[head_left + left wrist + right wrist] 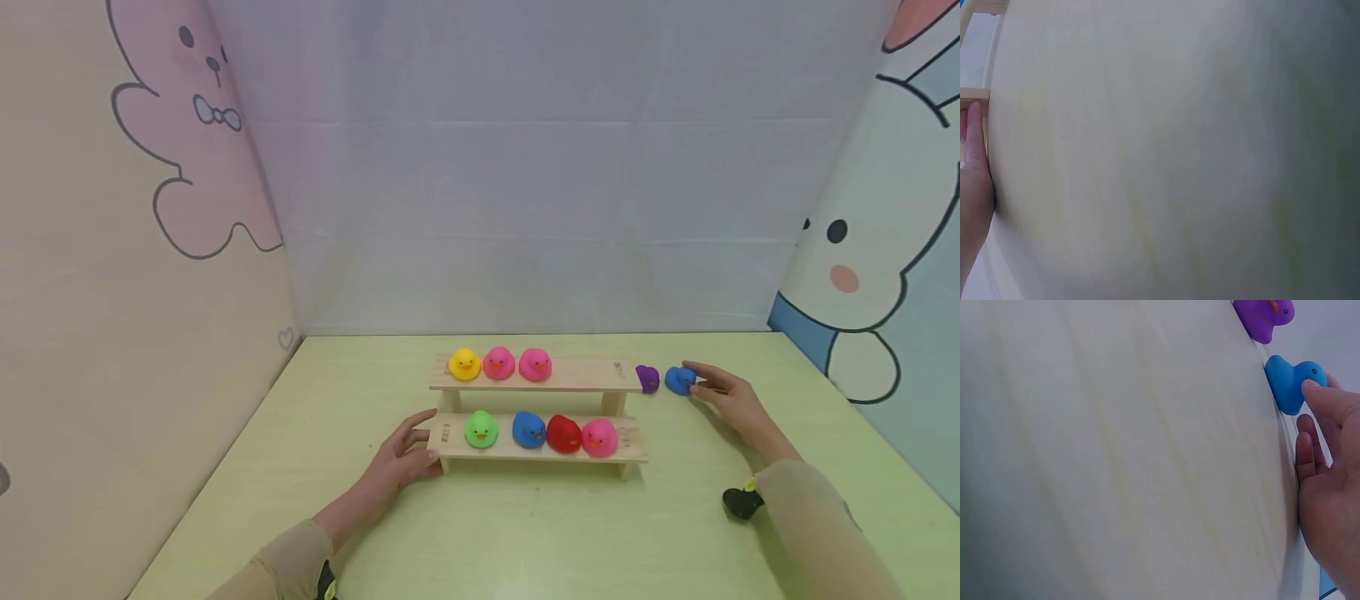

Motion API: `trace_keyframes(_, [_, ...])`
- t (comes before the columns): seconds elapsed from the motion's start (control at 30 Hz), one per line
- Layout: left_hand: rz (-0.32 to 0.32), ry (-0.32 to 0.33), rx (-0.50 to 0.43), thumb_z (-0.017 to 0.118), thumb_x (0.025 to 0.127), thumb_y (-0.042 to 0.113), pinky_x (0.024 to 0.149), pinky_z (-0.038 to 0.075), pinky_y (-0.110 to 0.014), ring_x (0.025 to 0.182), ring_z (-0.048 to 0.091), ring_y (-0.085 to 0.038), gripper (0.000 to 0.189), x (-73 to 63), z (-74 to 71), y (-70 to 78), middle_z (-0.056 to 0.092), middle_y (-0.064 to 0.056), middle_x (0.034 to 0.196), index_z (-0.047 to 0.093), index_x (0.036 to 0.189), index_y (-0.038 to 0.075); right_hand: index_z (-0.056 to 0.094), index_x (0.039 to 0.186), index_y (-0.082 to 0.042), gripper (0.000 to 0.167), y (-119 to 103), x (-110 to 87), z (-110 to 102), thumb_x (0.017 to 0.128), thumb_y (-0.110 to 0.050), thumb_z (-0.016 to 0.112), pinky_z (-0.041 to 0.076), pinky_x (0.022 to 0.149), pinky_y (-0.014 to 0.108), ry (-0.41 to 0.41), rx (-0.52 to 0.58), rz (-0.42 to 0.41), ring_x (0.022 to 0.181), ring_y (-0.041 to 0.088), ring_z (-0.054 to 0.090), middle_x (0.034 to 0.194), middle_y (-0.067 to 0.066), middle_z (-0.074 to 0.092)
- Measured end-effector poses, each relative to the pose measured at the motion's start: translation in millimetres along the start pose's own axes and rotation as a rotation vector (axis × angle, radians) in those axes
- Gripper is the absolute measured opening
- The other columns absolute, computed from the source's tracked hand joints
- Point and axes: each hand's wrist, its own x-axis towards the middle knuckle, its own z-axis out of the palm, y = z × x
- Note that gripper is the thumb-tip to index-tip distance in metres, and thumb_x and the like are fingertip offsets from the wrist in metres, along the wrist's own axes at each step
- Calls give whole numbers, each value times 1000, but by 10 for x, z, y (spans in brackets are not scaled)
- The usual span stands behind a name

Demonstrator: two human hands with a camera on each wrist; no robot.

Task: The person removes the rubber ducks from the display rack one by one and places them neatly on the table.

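Note:
On the right of the table, my right hand (733, 406) pinches a blue rubber duck (680, 381) between thumb and fingers. The right wrist view shows the thumb on the head of that duck (1294, 386), which sits at the table surface. A purple rubber duck (648, 379) is just left of it, beside the upper shelf. My left hand (401, 457) grips the left end of a two-tier wooden stand (536, 452) at its lower shelf. In the left wrist view, fingers (975, 134) reach the end of the wood (975, 94); the rest is cut off.
The upper shelf (585, 375) bears a yellow duck (465, 365) and two pink ducks (498, 363). Below stand a green duck (481, 430), another blue duck (528, 431), a red duck (564, 434) and a pink duck (600, 437). Curtain walls surround the table (540, 533).

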Motion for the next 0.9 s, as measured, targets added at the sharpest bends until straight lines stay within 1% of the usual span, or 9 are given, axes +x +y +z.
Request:
trace_keyframes(0.23, [3,-1,-12,59,95,2,91,51,-44,111,59,-31,63,-5,8,-1,50,-20,128,31,151,13,46,143,-3,48,9,11,6,101,-25,55,40,90,34,2,-8,12,100,-1,46,140,28,45])
trace_keyframes(0.33, [3,1,-15,59,95,2,91,51,-45,111,59,-31,63,-1,10,0,50,-20,128,31,151,13,45,144,-3,49,10,9,0,101,-25,56,40,89,27,3,11,1,101,-2,47,140,25,46])
trace_keyframes(0.43, [5,0,-13,58,95,2,91,51,-45,111,59,-31,63,2,3,-4,50,-20,128,31,151,13,46,144,-3,50,18,7,-5,100,-23,58,38,86,15,8,45,-20,102,-3,48,139,14,51])
trace_keyframes(0.53, [7,-2,-10,59,95,2,91,51,-45,111,59,-31,63,2,-6,-6,50,-20,128,32,151,13,45,144,-3,51,21,16,-2,99,-22,60,38,86,13,10,63,-29,107,6,50,139,8,52])
trace_keyframes(0.6, [9,-1,-13,59,95,2,91,51,-45,111,59,-31,63,2,-9,-7,50,-20,128,32,150,13,43,145,-2,54,12,29,3,98,-22,61,41,92,23,6,55,-23,112,17,51,141,12,51])
trace_keyframes(0.67, [11,-2,-16,59,95,2,90,51,-45,111,59,-31,63,2,-8,-7,50,-20,128,32,151,13,40,146,0,57,0,49,6,98,-21,62,42,97,39,-3,52,-17,117,31,48,143,21,46])
trace_keyframes(0.77, [15,-7,-12,59,95,2,90,51,-44,111,59,-31,63,1,-5,-8,50,-20,128,31,151,12,38,145,4,59,-42,93,15,97,-20,62,39,95,57,6,20,-34,120,45,43,142,29,41])
trace_keyframes(0.83, [18,-9,-11,59,95,2,90,51,-44,111,59,-31,63,2,-3,-9,50,-20,128,31,151,11,39,144,5,57,-94,131,14,97,-17,63,41,94,52,38,6,-66,120,46,42,141,30,42])
trace_keyframes(0.9, [21,-10,-11,59,95,2,90,51,-44,111,59,-31,63,11,-5,-14,50,-20,128,31,151,11,41,143,5,54,-192,168,11,97,-17,62,43,91,37,80,-17,-98,119,45,43,139,28,45])
